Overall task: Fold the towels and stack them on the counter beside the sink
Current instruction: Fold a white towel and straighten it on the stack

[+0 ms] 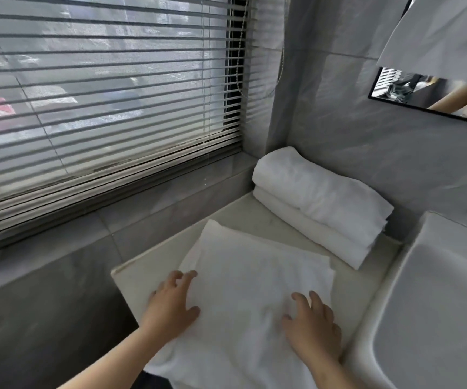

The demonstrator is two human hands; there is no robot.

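Counter (pixel 254 211) by sink (pixel 437 304): limp, light towel (pixel 243 282) under flat, ungripping left hand (pixel 170 301) and right hand (pixel 313 324); probably best pinched at corners.

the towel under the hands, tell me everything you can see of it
The white towel looks like soft terry cloth, folded into a broad, slightly rumpled rectangle. It lies flat on the pale counter, its near end seeming to hang over the front edge. The left hand rests on its left edge and the right hand presses its right side, fingers spread. It lies apart from the stack of folded towels.
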